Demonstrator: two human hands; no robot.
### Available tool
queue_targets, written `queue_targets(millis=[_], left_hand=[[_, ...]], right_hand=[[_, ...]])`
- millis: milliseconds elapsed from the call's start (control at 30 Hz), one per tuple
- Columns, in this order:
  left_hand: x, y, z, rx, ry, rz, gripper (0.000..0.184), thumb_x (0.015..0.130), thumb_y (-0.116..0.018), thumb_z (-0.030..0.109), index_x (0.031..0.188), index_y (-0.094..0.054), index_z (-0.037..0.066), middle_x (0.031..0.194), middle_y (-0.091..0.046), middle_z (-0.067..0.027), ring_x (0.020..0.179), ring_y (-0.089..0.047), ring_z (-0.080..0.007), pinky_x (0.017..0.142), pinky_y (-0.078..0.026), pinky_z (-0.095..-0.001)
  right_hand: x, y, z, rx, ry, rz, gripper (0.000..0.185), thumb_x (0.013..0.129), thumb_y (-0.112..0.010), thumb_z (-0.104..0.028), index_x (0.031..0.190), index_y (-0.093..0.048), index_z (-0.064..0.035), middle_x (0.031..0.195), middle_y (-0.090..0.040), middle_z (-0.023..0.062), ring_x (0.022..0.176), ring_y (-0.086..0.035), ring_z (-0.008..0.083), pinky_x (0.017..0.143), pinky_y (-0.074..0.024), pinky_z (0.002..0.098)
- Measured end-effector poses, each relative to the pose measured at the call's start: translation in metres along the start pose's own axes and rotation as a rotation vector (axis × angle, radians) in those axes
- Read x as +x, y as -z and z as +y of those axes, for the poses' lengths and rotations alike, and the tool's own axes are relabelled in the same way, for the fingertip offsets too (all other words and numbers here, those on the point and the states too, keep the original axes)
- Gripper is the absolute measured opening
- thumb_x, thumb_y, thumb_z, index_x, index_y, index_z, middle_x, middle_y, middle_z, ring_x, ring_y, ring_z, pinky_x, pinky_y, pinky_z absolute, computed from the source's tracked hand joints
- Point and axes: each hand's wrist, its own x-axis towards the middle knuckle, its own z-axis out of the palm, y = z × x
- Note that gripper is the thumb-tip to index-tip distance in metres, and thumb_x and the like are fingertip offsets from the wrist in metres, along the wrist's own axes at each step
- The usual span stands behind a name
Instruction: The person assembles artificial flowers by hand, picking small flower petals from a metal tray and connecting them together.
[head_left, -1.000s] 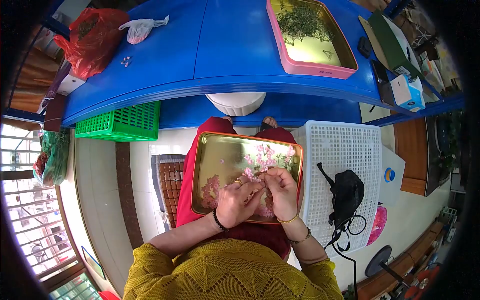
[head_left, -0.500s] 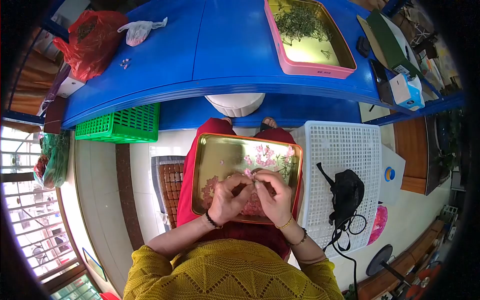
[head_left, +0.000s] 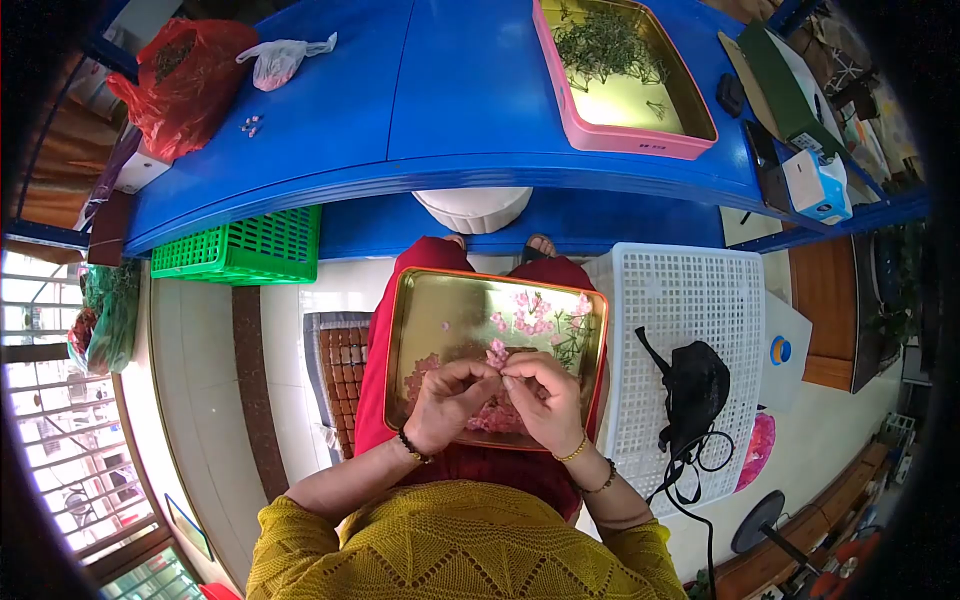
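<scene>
On my lap rests a shallow gold tray [head_left: 425, 320] with an orange-red rim. My left hand [head_left: 450, 402] and my right hand [head_left: 545, 400] meet over its near half, both pinched closed around the base of a small pink flower cluster [head_left: 497, 351]. The cluster stands up beyond my fingertips; its lower end is hidden by them. Loose pink blossoms [head_left: 495, 415] lie heaped beneath my hands, partly covered. Farther off in the tray are more pink flower sprigs [head_left: 532, 312], and thin green stems [head_left: 570, 345] lie along the right side.
A blue table [head_left: 300, 130] spans the far side, bearing a pink tin of green stems [head_left: 640, 143], a red plastic bag [head_left: 185, 95] and a small white bag [head_left: 278, 65]. To the right, a white crate [head_left: 640, 400] carries a black bag [head_left: 695, 390]. A green basket [head_left: 270, 245] sits left.
The pink flower cluster now shows more fully above my fingertips. My left hand has shifted slightly left and down; both hands stay pinched together.
</scene>
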Motion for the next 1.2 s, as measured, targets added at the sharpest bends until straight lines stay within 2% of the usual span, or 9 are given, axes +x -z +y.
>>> queue_targets(millis=[100,200,233,333,433,633,800,933,1200], left_hand=[[0.005,0.005,0.008,0.121,0.055,-0.069,0.008,0.09,-0.06,0.004,0.094,-0.067,0.001,0.074,-0.059,0.0027,0.063,-0.048,-0.0023,0.055,-0.04,-0.0204],[0.024,0.013,-0.007,0.494,-0.403,0.035,0.01,0.086,-0.063,0.004,0.095,-0.067,0.001,0.075,-0.063,-0.006,0.059,-0.054,-0.0122,0.056,-0.044,-0.0268],[0.028,0.013,-0.001,0.694,-0.514,0.083,0.01,0.082,-0.064,0.006,0.091,-0.066,0.001,0.076,-0.063,-0.0143,0.063,-0.061,-0.0262,0.058,-0.048,-0.0347],[0.041,0.019,0.004,1.078,-0.695,0.018,0.008,0.079,-0.064,0.007,0.083,-0.061,0.001,0.078,-0.062,-0.0161,0.067,-0.063,-0.0317,0.059,-0.05,-0.0396],[0.046,0.019,0.009,1.251,-0.661,-0.143,0.013,0.079,-0.063,0.008,0.09,-0.06,0.001,0.09,-0.06,-0.0164,0.076,-0.061,-0.0351,0.064,-0.05,-0.0415],[0.059,0.024,0.001,1.408,-0.714,-0.252,0.013,0.072,-0.063,0.007,0.081,-0.053,0.004,0.084,-0.055,-0.0136,0.074,-0.06,-0.0304,0.063,-0.049,-0.041],[0.06,0.021,0.004,1.417,-0.767,-0.257,0.024,0.066,-0.062,0.006,0.088,-0.054,0.002,0.085,-0.059,-0.0195,0.074,-0.062,-0.0333,0.066,-0.05,-0.0427],[0.065,0.022,-0.003,1.191,-0.725,-0.107,0.017,0.074,-0.061,0.007,0.09,-0.055,0.003,0.075,-0.06,-0.0183,0.067,-0.062,-0.0348,0.063,-0.051,-0.0432],[0.07,0.019,0.005,1.222,-0.689,-0.081,0.016,0.076,-0.061,0.007,0.092,-0.058,0.005,0.079,-0.06,-0.0177,0.068,-0.062,-0.035,0.06,-0.051,-0.0432]], right_hand=[[-0.001,0.001,0.001,-0.032,-0.003,0.016,0.009,0.081,-0.064,0.004,0.087,-0.062,-0.0006,0.097,-0.063,0.0051,0.068,-0.052,0.0058,0.057,-0.0402,0.0197],[0.001,0.001,-0.001,0.035,-0.044,0.111,0.006,0.079,-0.063,0.004,0.082,-0.059,-0.0005,0.096,-0.065,0.0096,0.076,-0.06,0.0112,0.057,-0.0459,0.0225],[0.001,0.0,0.003,0.04,-0.03,0.133,0.007,0.078,-0.062,0.004,0.081,-0.059,-0.0007,0.097,-0.065,0.0097,0.075,-0.059,0.0099,0.056,-0.0454,0.0217],[-0.003,0.0,0.013,0.046,-0.012,0.175,0.008,0.077,-0.061,0.005,0.079,-0.057,-0.0011,0.1,-0.065,0.0105,0.072,-0.059,0.0072,0.053,-0.0443,0.0202],[-0.003,0.002,0.011,0.027,-0.047,0.161,0.008,0.076,-0.061,0.005,0.078,-0.056,-0.0008,0.102,-0.064,0.0118,0.071,-0.059,0.0084,0.054,-0.0449,0.0209],[0.0,0.001,0.008,-0.12,-0.033,0.153,0.009,0.072,-0.063,0.004,0.076,-0.055,0.0001,0.105,-0.064,0.0147,0.09,-0.064,0.0214,0.065,-0.0513,0.0276],[0.002,0.0,0.011,-0.156,-0.006,0.167,0.01,0.072,-0.064,0.003,0.075,-0.055,-0.0007,0.105,-0.064,0.0158,0.108,-0.061,0.0302,0.077,-0.0525,0.0339],[0.002,0.0,0.008,-0.166,-0.023,0.159,0.01,0.071,-0.063,0.002,0.075,-0.056,-0.0019,0.098,-0.065,0.014,0.096,-0.063,0.0281,0.078,-0.0502,0.0356],[0.002,-0.001,0.009,-0.194,-0.022,0.153,0.01,0.07,-0.063,0.002,0.077,-0.057,-0.0029,0.09,-0.066,0.0116,0.08,-0.063,0.026,0.075,-0.0489,0.0354]])
